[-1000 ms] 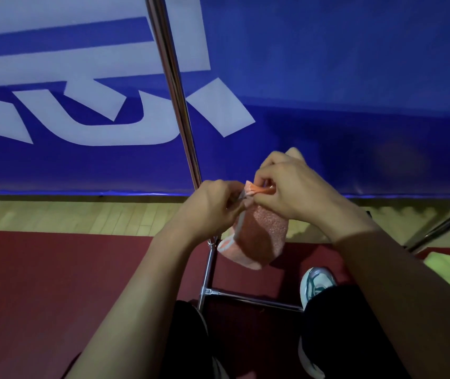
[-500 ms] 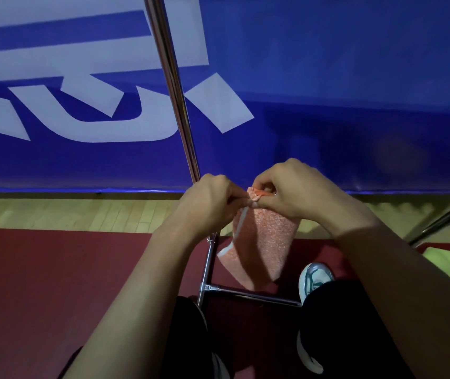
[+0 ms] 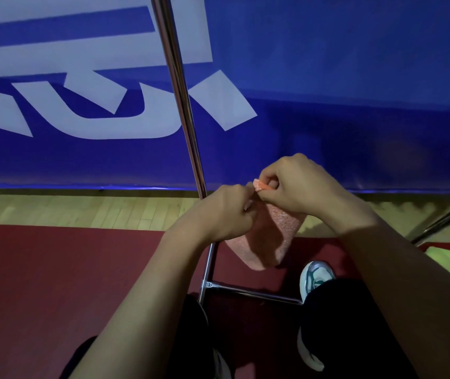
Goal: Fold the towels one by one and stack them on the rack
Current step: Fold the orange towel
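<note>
Towel [image 3: 269,239], pink, hangs w/ long axis down-left, lower end aimed at red floor mat [image 3: 54,283], just right of rack's chrome upright [image 3: 182,110]. Left hand [image 3: 223,214] & right hand [image 3: 297,184] both pinch its top edge, fingers curled. Blue banner [image 3: 341,77] behind: big white lettering, cropped, unreadable.

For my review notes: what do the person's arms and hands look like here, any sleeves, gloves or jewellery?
Both forearms are bare right to the bottom edge of the picture, with no sleeves showing. The left hand and right hand wear no gloves; no rings, watch or wristband are visible. The fingers are bare, with nothing marked on them.
</note>
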### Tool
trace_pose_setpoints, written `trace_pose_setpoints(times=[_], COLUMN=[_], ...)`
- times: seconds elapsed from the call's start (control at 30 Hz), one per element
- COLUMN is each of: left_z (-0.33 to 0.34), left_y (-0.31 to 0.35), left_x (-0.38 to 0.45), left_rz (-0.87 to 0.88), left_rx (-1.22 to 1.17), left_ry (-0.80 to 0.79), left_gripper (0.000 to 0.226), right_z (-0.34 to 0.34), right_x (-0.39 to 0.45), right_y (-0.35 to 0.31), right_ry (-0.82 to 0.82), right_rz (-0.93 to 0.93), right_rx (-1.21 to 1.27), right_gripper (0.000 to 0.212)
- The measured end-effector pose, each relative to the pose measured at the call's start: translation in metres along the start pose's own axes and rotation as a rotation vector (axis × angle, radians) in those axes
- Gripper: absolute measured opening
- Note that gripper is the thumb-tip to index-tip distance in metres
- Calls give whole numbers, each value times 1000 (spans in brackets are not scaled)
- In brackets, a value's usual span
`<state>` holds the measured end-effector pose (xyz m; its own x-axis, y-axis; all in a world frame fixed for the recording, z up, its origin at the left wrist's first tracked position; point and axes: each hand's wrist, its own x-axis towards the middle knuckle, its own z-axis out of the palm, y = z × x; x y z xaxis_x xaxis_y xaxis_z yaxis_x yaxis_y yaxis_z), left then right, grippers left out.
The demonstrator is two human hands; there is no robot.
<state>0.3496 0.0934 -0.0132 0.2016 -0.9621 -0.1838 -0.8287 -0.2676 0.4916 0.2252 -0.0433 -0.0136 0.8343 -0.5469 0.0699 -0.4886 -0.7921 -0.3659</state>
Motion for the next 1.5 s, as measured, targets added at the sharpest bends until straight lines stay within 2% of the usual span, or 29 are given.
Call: trace_pose_setpoints(times=[0.1, 0.23, 0.37, 0.67, 0.93, 1.03, 1.1, 1.23, 1.33, 1.5], left_z=[-3, -5, -7, -3, -2, -1, 0, 0, -1, -5], left_y=[1, -3, -7, -2, -5, -2, -2, -3, -3, -7], left_x=[-3, -1, 0, -1, 1, -1, 0, 1, 1, 0], left_rz=[-30, -35, -51, -28, 16, 15, 5, 8, 11, -5], left_rx=[-101, -174, -183, -242, -67, -58, -34, -33, -36, -20], left_ry=[-27, -15, 8, 42, 176, 215, 218, 226, 211, 180], left_gripper=[41, 26, 31, 27, 29, 42, 44, 38, 31, 38], right_z=[1, 0, -1, -2, 0, 0, 0, -2, -3, -1], right_x=[2, 1, -2, -2, -2, -1, -1, -3, -4, -5], right_y=[-1, -1, -3, -8, -13, -14, -15, -15, -14, -14], right_ry=[-6, -5, -47, -18, -28, -49, -50, -21, -3, -5], right_rz=[1, -2, -3, 15, 13, 10, 8, 9, -6, -19], right_rx=[47, 57, 35, 39, 72, 67, 65, 53, 43, 32], right_gripper=[20, 18, 26, 6, 19, 27, 26, 7, 13, 20])
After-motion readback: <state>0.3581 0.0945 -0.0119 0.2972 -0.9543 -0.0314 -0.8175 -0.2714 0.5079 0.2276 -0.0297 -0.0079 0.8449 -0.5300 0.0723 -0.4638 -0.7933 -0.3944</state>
